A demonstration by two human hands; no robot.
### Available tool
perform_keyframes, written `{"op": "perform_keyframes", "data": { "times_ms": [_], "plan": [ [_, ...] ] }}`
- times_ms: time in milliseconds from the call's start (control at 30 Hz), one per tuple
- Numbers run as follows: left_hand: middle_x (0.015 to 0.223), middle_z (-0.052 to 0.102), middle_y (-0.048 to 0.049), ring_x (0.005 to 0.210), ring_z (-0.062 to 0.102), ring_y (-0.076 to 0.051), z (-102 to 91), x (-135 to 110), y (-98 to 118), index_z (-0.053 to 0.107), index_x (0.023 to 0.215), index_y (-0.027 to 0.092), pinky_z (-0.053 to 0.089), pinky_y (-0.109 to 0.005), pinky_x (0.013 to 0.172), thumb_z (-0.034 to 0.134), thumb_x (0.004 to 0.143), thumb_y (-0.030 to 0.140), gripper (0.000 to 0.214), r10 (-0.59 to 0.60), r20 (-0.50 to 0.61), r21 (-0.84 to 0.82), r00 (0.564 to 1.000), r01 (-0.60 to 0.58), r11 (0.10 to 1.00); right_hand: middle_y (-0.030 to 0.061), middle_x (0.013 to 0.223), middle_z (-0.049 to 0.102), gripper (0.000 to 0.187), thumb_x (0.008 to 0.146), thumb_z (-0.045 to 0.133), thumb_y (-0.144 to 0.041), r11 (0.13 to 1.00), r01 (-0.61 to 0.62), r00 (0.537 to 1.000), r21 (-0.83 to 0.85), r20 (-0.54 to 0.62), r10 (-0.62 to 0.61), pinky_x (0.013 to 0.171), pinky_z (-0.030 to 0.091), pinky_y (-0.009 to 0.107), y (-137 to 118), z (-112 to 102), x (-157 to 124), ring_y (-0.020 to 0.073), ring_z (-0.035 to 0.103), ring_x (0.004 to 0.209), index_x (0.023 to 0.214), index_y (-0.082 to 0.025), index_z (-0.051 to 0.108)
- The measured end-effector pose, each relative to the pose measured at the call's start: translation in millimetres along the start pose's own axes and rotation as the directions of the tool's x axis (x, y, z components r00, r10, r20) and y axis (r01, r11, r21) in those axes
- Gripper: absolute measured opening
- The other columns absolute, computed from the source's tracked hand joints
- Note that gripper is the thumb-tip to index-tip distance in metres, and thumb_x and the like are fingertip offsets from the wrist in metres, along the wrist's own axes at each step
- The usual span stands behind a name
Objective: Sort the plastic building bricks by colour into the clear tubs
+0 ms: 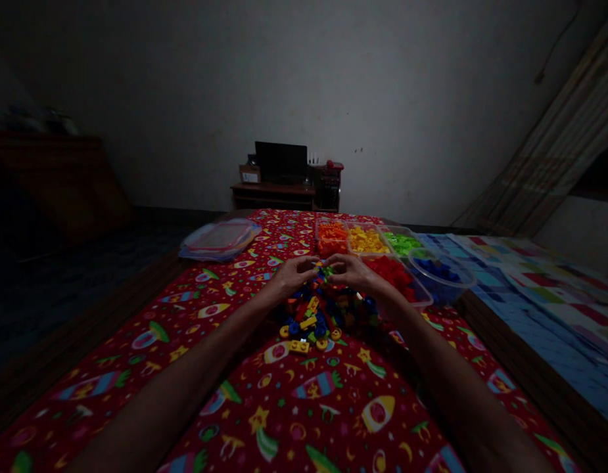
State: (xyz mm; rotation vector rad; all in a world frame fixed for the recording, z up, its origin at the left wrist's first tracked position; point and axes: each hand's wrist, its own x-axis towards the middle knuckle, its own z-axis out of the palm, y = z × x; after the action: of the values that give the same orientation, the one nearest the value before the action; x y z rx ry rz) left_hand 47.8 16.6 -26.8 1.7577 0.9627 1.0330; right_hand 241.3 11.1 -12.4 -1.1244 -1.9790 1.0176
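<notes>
A mixed pile of small plastic building blocks [311, 322] in yellow, blue, red and green lies on a red patterned cloth [304, 420]. Over the pile's far left side, my left hand [294, 274] is curved, with its thumb and fingers apart. Facing it from the right is my right hand [351, 270], also curved, its thumb and fingers spread. Green blocks [328, 270] show by the right fingertips; whether those fingers touch them is unclear. Part of the heap is hidden behind both hands.
Beyond my right hand stand clear containers of orange [332, 231], yellow [367, 240], green [402, 244] and red blocks [393, 274]. A round clear tub [464, 284] holds blue ones. Stacked plastic lids [219, 238] lie at the far left. A bed [535, 295] adjoins the right side.
</notes>
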Motion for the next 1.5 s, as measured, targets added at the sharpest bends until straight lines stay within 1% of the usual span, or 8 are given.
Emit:
{"op": "perform_keyframes", "data": {
  "times_ms": [167, 300, 633, 867, 1067, 1167, 1333, 1500],
  "plan": [
    [0.092, 0.071, -0.0064, 0.081, 0.066, -0.020, 4.1, 0.1, -5.0, 0.062, 0.112, 0.013, 0.053, -0.032, 0.074, 0.070, 0.065, 0.038, 0.054, -0.006, 0.006, -0.075, 1.000, 0.006, 0.997, 0.0000, 0.078, 0.067, 0.033, 0.073, 0.061, -0.021, 0.999, 0.032, 0.998, 0.006, 0.062, -0.032, 0.060, 0.044, 0.020, -1.5, 2.3, -2.7, 0.0112, 0.059, 0.068, 0.106, -0.016, 0.059],
    [0.077, 0.069, -0.0009, 0.069, 0.065, -0.016, 11.2, -3.7, -5.5, 0.062, 0.113, 0.015, 0.053, -0.028, 0.064, 0.070, 0.066, 0.034, 0.051, -0.043, 0.006, -0.042, 0.999, 0.043, 0.998, 0.0024, 0.088, 0.068, 0.035, 0.074, 0.063, -0.024, 0.975, 0.129, 0.989, -0.181, 0.095, -0.113, 0.061, 0.042, 0.019, -10.8, 8.0, -6.9, 0.0129, 0.060, 0.075, 0.108, -0.015, 0.064],
    [0.075, 0.069, -0.0040, 0.065, 0.067, -0.018, 11.0, -3.4, -3.7, 0.064, 0.101, 0.015, 0.055, -0.031, 0.063, 0.053, 0.081, 0.049, 0.041, -0.039, -0.013, -0.010, 0.999, 0.039, 0.999, -0.0018, 0.068, 0.065, 0.029, 0.076, 0.059, -0.020, 0.883, 0.085, 0.993, -0.461, -0.035, -0.114, 0.062, 0.039, 0.019, -32.1, -0.6, -16.2, 0.0107, 0.057, 0.066, 0.102, -0.017, 0.071],
    [0.078, 0.073, -0.0030, 0.071, 0.068, -0.019, 13.7, -14.5, 23.7, 0.071, 0.100, 0.017, 0.051, -0.027, 0.067, 0.046, 0.083, 0.029, 0.032, 0.074, 0.013, 0.446, 0.997, -0.072, 0.892, 0.0030, 0.068, 0.068, 0.033, 0.077, 0.059, -0.022, 0.872, -0.156, 0.955, -0.464, -0.298, 0.013, 0.058, 0.044, 0.021, -21.3, -68.1, -20.6, 0.0141, 0.063, 0.063, 0.107, -0.013, 0.069],
    [0.094, 0.074, -0.0023, 0.083, 0.067, -0.018, 24.6, -19.4, 44.4, 0.073, 0.098, 0.020, 0.048, -0.024, 0.076, 0.046, 0.084, 0.024, 0.031, 0.178, 0.110, 0.542, 0.978, -0.209, 0.814, 0.0097, 0.069, 0.069, 0.032, 0.076, 0.058, -0.015, 0.649, -0.480, 0.822, -0.591, -0.562, 0.096, 0.066, 0.047, 0.026, 9.1, -153.4, -5.5, 0.0187, 0.066, 0.067, 0.105, -0.007, 0.069],
    [0.096, 0.074, -0.0034, 0.086, 0.067, -0.019, 25.3, -20.8, 44.7, 0.073, 0.098, 0.019, 0.048, -0.024, 0.078, 0.046, 0.085, 0.023, 0.030, 0.193, 0.125, 0.545, 0.973, -0.229, 0.806, 0.0158, 0.082, 0.071, 0.030, 0.076, 0.057, -0.013, 0.550, -0.527, 0.798, -0.648, -0.599, 0.060, 0.073, 0.048, 0.031, 25.8, -181.0, 8.4, 0.0247, 0.067, 0.080, 0.103, -0.008, 0.069],
    [0.096, 0.074, -0.0028, 0.085, 0.067, -0.017, 19.1, -22.6, 42.1, 0.072, 0.099, 0.020, 0.049, -0.025, 0.079, 0.045, 0.086, 0.024, 0.030, 0.176, 0.105, 0.568, 0.979, -0.204, 0.798, 0.0172, 0.098, 0.070, 0.039, 0.073, 0.059, -0.009, 0.502, -0.515, 0.818, -0.695, -0.573, 0.044, 0.084, 0.047, 0.036, 36.1, -195.2, 24.7, 0.0302, 0.063, 0.098, 0.111, -0.008, 0.066],
    [0.095, 0.073, -0.0031, 0.083, 0.067, -0.017, 12.7, -19.0, 42.4, 0.071, 0.099, 0.018, 0.049, -0.024, 0.077, 0.045, 0.086, 0.021, 0.029, 0.178, 0.097, 0.583, 0.979, -0.201, 0.787, 0.0162, 0.099, 0.071, 0.035, 0.078, 0.054, -0.013, 0.559, -0.421, 0.855, -0.714, -0.519, -0.019, 0.083, 0.047, 0.031, 18.4, -175.0, 18.7, 0.0263, 0.065, 0.095, 0.110, -0.008, 0.068]
  ]
}}
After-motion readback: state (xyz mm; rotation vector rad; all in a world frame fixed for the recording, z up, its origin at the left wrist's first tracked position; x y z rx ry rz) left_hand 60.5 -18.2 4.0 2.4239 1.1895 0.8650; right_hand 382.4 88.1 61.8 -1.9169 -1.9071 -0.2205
